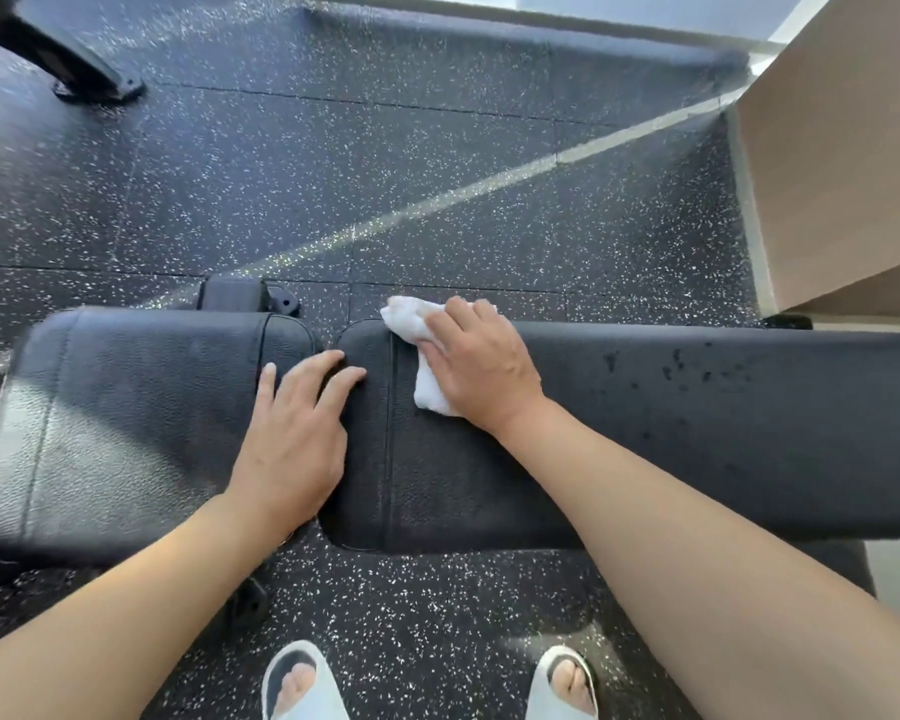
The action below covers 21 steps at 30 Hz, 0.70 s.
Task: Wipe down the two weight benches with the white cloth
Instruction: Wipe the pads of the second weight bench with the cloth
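speckled gym floor (333,163) | right hand (481,363) presses white cloth (417,324) on bench pad (697,433)

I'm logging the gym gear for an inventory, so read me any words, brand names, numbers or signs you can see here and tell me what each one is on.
None: no readable text shows in the head view.
The bench pads show only grain, stitching and dark droplets.
The white cloth under the right hand is blank.
The left hand rests on bare padding.
The slippers and speckled floor carry no markings.
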Tool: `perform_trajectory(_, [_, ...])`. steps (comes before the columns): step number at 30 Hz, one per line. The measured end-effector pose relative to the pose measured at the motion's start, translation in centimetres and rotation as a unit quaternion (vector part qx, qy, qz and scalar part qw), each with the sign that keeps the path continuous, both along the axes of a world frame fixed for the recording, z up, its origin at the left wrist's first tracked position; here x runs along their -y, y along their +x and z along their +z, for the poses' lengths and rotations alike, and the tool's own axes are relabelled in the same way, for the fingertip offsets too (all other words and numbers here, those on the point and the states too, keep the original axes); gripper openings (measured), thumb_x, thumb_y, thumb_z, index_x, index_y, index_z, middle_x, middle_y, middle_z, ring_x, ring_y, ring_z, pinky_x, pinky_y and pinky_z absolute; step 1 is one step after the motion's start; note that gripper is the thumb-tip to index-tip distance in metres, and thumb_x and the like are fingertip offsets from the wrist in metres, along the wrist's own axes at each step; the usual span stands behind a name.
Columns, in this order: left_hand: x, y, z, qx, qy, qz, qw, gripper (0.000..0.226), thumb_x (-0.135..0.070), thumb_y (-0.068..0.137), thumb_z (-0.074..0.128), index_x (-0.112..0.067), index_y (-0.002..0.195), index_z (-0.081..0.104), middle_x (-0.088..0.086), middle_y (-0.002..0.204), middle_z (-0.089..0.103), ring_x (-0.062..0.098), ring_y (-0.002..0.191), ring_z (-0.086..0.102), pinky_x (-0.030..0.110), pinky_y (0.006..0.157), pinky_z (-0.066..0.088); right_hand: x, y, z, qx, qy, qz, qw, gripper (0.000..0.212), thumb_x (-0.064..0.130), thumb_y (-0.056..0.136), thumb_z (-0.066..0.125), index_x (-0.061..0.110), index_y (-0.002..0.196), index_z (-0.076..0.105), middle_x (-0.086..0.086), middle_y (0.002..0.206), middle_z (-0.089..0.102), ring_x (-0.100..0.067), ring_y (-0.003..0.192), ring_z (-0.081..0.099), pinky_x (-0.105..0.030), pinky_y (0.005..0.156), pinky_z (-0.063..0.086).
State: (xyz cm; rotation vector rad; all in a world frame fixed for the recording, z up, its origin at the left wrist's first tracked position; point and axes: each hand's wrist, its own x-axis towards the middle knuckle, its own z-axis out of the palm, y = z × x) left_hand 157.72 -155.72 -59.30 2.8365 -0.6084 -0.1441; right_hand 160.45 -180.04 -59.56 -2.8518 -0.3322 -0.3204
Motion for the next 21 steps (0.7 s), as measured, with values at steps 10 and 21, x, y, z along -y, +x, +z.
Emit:
perform_trajectory(10, [6.5, -3.8, -0.2, 0.001, -0.037, 0.174, 0.984, 0.054, -0.026, 0.097, 0.041, -0.011, 0.148, 0.054, 0.018, 0.162, 0.041, 0.040, 0.144, 0.044, 0.059, 0.128, 0.021, 5.9, -2.0, 0.3, -0.025, 0.021, -0.155, 0.987, 0.025, 0.033, 0.100, 0.054, 0.010, 0.105, 0.064, -0.009, 0.099, 0.060, -0.032, 0.086, 0.053, -0.047, 0.074, 0.047])
perform_trajectory(21, [6.6, -3.7, -1.2, 0.056, -0.060, 0.181, 0.980, 0.052, -0.023, 0.096, 0.040, -0.008, 0.143, 0.058, 0.021, 0.158, 0.046, 0.048, 0.133, 0.048, 0.062, 0.125, 0.023, 0.5, -15.7, -0.6, -0.003, 0.049, 0.082, 0.995, 0.007, 0.019, 0.092, 0.069, 0.015, 0.086, 0.067, -0.003, 0.079, 0.054, -0.024, 0.068, 0.044, -0.040, 0.058, 0.038])
